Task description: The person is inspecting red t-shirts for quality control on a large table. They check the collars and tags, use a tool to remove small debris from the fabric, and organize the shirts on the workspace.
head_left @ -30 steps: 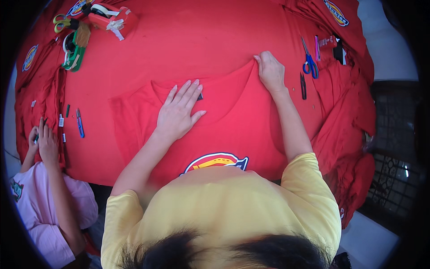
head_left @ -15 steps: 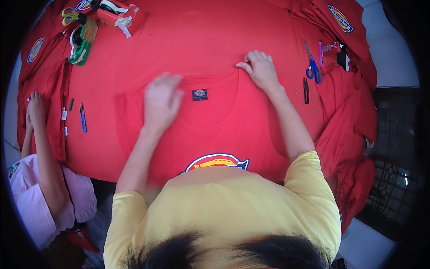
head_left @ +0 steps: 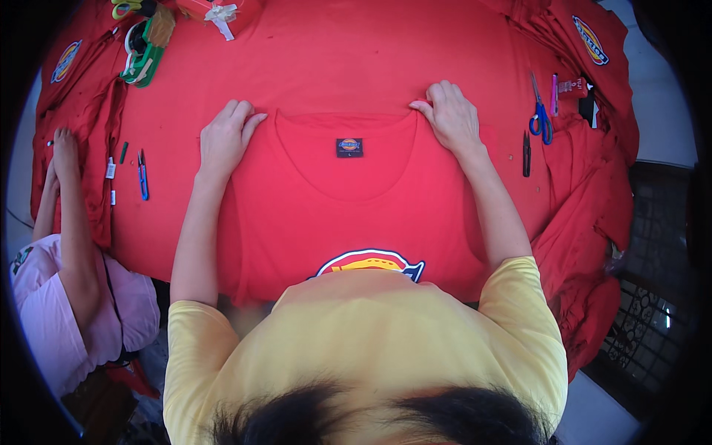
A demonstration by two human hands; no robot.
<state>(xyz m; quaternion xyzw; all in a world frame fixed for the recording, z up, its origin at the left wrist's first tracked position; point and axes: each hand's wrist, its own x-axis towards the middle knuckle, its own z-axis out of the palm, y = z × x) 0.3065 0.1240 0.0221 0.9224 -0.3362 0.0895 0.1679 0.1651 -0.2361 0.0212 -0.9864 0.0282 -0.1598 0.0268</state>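
Note:
A red T-shirt [head_left: 348, 200] lies flat on the red-covered table [head_left: 356, 67], its neck away from me, with a small dark label [head_left: 349, 147] inside the collar and a yellow and red emblem [head_left: 371, 263] near my chest. My left hand [head_left: 226, 137] presses on the shirt's left shoulder, fingers together and pointing away. My right hand [head_left: 452, 115] pinches the fabric at the right shoulder beside the collar.
Blue-handled scissors [head_left: 540, 119], a pink pen [head_left: 554, 95] and a dark tool [head_left: 526, 153] lie to the right. Small blue snips [head_left: 142, 174] lie to the left. Piles of red shirts [head_left: 593, 170] hang over both sides. A person in pink [head_left: 67, 282] works at the left edge.
My left hand has moved from the middle of the shirt out to its left shoulder. My right hand has shifted slightly along the right shoulder. The collar now lies spread between both hands.

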